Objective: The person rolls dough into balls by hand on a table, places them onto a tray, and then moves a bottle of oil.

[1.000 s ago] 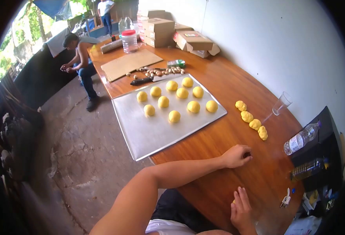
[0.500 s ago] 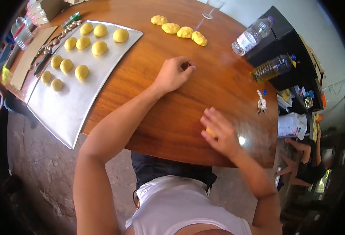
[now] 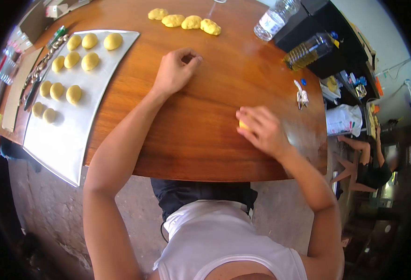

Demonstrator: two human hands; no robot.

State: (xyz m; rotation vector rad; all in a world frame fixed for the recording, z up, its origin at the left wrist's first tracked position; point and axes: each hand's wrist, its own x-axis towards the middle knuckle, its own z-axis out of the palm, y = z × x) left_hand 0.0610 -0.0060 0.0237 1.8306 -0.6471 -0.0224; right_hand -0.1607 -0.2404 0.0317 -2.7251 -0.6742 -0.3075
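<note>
My left hand (image 3: 176, 70) rests on the wooden table (image 3: 191, 154) with its fingers curled; whether anything is inside is hidden. Over at the right, my right hand (image 3: 263, 130) is cupped on a small yellow dough piece (image 3: 243, 125), which shows between the fingers and thumb. A metal tray (image 3: 81, 126) at the left bears several round dough balls (image 3: 90, 61). Beyond my hands, several lumpy dough pieces (image 3: 191, 22) lie in a row at the far side.
A clear bottle (image 3: 272, 23) and an oil bottle (image 3: 308, 52) lie at the back right by a black box (image 3: 324, 28). A white cord (image 3: 302, 97) lies near the right edge. Another person (image 3: 373, 168) is at the far right.
The view has shifted, so the table's things appear further left and mostly higher. My right hand has closed more around the dough. My left hand keeps its curled shape.
</note>
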